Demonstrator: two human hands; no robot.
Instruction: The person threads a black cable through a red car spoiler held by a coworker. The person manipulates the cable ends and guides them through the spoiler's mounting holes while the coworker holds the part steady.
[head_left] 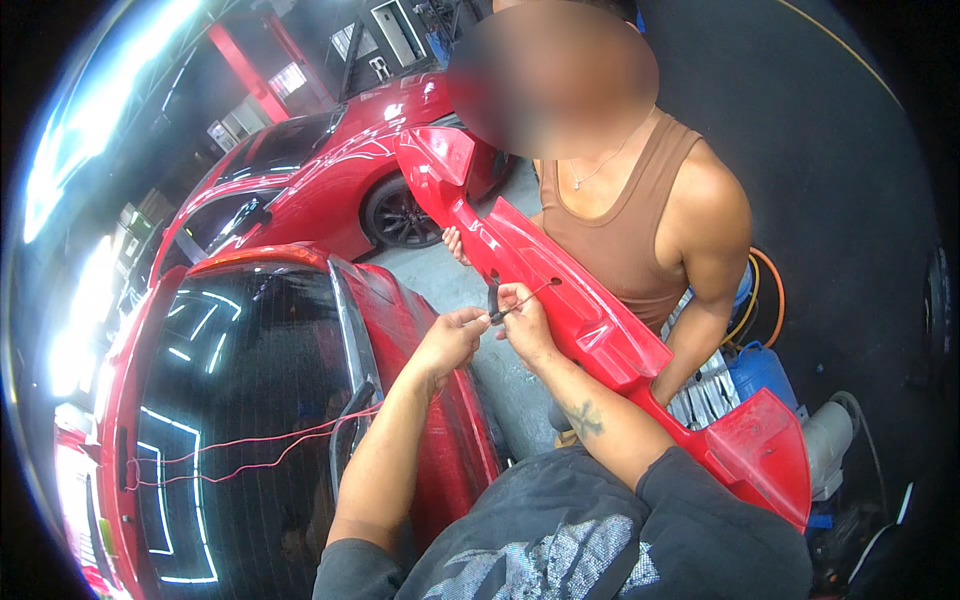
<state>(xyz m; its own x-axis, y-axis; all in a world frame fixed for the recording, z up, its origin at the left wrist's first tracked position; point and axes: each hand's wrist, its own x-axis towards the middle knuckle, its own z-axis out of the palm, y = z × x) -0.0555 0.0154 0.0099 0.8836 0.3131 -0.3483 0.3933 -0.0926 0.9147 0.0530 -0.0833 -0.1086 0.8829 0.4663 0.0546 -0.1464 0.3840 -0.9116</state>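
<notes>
Both of my hands meet just in front of me, forearms coming up from the lower edge and angling toward each other. I see my left hand (450, 340) curled, thumb and fingers pinched on the near end of a thin dark wire (520, 298), wrist bent slightly inward. I see my right hand (525, 325), its forearm marked with a dark tattoo, clenched around the same wire a little farther along, knuckles resting against the red spoiler (600, 330). That wire runs up from my fingers to a small hole in the spoiler's face. This long red wing lies diagonally, its far end up by the other car and its near end low at my right. Below my left arm sits the red car (420, 400) with its dark rear window (250, 400), thin red wires trailing over the glass. Beyond the spoiler, another person in a brown tank top (625, 235) steadies it, one hand (455, 245) under its far edge. Farther back stands a second red car (330, 180).
</notes>
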